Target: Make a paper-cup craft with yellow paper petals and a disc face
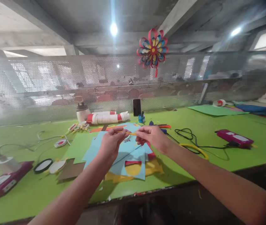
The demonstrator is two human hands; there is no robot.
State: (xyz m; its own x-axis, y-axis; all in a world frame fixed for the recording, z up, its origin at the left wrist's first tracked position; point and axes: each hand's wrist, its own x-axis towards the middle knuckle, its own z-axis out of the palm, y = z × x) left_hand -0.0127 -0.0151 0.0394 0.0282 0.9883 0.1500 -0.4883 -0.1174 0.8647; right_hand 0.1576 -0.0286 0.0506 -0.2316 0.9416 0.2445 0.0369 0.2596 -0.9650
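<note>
My left hand (111, 143) and my right hand (153, 137) are raised over the green table (29, 187), fingertips pinched together on a thin yellow paper strip (131, 133) stretched between them. Below them lies a pile of light blue paper sheets (133, 156) with yellow and red pieces underneath. A yellow cut shape shows through a hole in the nearest blue sheet.
A pink device (234, 138) with a black cable lies right, another pink device (3, 181) left. Rolled white-red paper (108, 117), a glue pot (82, 111), a dark phone (137, 107) and small discs (43, 165) stand behind. A paper flower (153, 48) hangs on the mesh wall.
</note>
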